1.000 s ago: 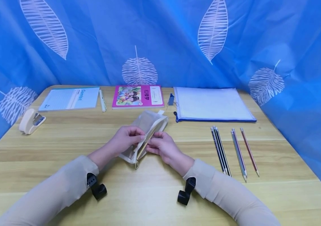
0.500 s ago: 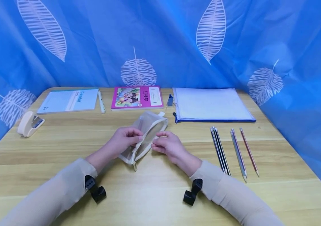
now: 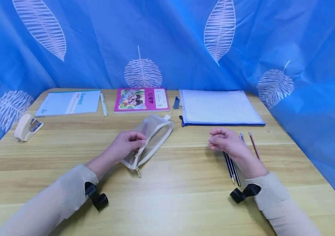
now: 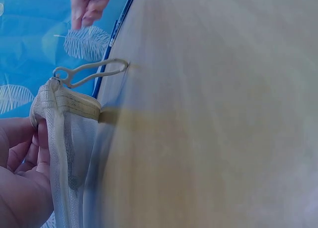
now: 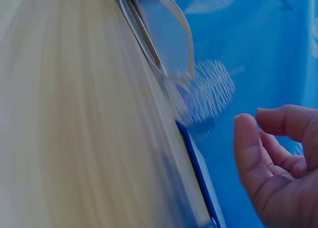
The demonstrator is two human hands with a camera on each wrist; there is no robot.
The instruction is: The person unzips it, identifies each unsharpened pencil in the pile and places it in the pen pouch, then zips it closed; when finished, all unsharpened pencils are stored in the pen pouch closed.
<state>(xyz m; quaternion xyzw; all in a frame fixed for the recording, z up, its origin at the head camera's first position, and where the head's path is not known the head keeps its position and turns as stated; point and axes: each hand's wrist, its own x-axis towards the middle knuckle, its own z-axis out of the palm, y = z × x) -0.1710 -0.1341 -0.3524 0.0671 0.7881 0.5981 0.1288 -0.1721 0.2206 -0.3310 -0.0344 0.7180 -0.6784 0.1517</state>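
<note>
My left hand (image 3: 126,146) pinches the edge of a beige mesh pencil pouch (image 3: 155,120), whose zip is undone and mouth gapes. In the left wrist view, thumb and fingers grip the mesh near the zip end, where a loop pull (image 4: 94,71) sticks out. A slim pencil-like shape (image 3: 145,126) shows through the pouch's mesh. My right hand (image 3: 230,144) is above the right of the table, over the pencils, its fingers loosely bent. Nothing sits between thumb and fingertips in the right wrist view. Beneath it lie black striped pencils (image 3: 230,167), partly hidden.
Right of these lie a grey pencil (image 3: 242,136) and a reddish pencil (image 3: 254,146). Along the back are a blue-zip document bag (image 3: 220,108), binder clip (image 3: 176,103), pink book (image 3: 141,100), pen (image 3: 103,105) and notebook (image 3: 68,103). A stapler (image 3: 26,128) stands far left.
My right hand has left the pouch and swung right, over the pencils. The pouch mouth has spread wider, while my left hand keeps its pinch on the edge.
</note>
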